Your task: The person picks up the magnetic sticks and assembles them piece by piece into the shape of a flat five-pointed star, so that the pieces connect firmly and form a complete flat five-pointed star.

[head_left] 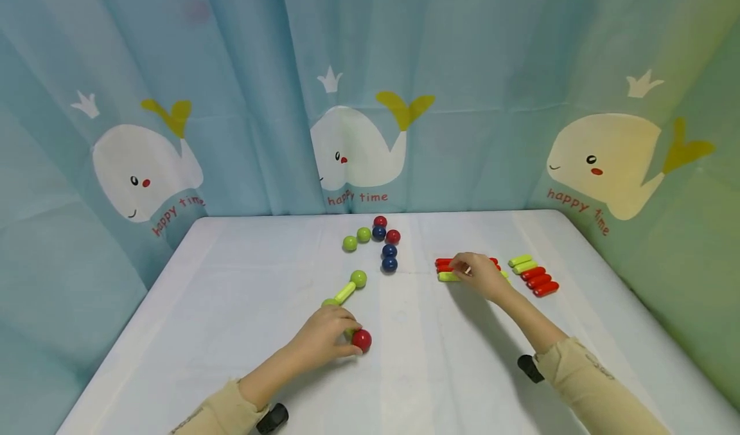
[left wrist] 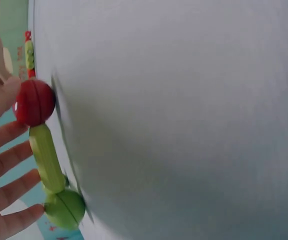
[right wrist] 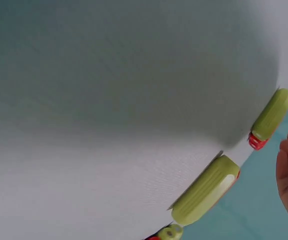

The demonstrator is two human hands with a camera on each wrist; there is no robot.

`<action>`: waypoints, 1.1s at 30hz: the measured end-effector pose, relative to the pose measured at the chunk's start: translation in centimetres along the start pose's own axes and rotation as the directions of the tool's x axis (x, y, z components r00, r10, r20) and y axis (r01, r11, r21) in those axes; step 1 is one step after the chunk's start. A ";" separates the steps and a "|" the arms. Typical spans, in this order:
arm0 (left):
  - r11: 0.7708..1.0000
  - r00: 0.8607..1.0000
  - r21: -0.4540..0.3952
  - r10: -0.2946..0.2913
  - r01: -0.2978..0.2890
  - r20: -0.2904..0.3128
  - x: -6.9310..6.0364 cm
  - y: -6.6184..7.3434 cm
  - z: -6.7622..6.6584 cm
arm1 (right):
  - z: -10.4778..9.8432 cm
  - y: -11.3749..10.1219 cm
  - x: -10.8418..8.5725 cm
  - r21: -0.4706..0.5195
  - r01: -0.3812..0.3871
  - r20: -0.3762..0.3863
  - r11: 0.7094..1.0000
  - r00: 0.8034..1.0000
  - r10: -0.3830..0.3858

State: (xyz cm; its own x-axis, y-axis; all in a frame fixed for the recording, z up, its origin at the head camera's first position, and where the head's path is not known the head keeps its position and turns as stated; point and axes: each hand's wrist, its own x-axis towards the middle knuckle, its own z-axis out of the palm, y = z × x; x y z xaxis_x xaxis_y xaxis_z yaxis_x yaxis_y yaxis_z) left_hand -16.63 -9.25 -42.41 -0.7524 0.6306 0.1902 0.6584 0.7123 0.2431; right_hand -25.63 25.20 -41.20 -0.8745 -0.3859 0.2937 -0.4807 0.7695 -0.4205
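My left hand [head_left: 324, 338] pinches a red ball [head_left: 361, 340] between thumb and index finger, the other fingers spread. In the left wrist view, the red ball [left wrist: 35, 102] is at one end of a light green rod [left wrist: 47, 157], with a green ball [left wrist: 65, 209] at the other. Beyond the hand, another light green rod [head_left: 345, 292] runs up to a green ball [head_left: 358, 279]. My right hand [head_left: 482, 277] hovers over red and green rods, its fingers slightly bent beside a red rod [head_left: 444, 262]. In the right wrist view, light green rods [right wrist: 206, 190] lie near its fingers, apart from those visible.
Green, blue and red balls [head_left: 390, 251] form a bent line at the back middle of the white table [head_left: 243, 255]. Several green and red rods [head_left: 536, 272] lie to the right of my right hand. A whale-print curtain [head_left: 248, 101] hangs behind the table.
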 end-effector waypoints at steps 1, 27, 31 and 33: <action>1.000 1.000 0.011 -0.004 0.004 0.000 0.0 0.1 0.1 | 0.0 0.1 0.1 -0.009 -0.003 -0.012 1.000 1.000 0.003; 0.998 0.998 -0.014 -0.060 0.061 0.008 0.4 0.6 0.3 | 0.6 0.4 3.4 -0.342 0.056 0.241 0.938 0.970 0.030; 0.998 0.998 -0.010 -0.056 0.056 -0.007 0.5 0.6 0.4 | 0.6 0.4 3.6 -0.337 0.093 0.256 0.937 0.967 -0.003; 0.998 0.998 -0.008 -0.056 0.056 -0.007 0.5 0.6 0.5 | 0.6 0.5 3.6 -0.341 0.107 0.268 0.934 0.963 -0.013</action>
State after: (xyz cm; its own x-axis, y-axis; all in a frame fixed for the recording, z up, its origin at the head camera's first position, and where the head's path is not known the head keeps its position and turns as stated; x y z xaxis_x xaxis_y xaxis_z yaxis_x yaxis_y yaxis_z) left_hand -16.62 -8.36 -42.61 -0.7880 0.5877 0.1835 0.6155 0.7437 0.2610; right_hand -29.06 23.88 -40.88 -0.8535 -0.5177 0.0584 -0.5208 0.8509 -0.0688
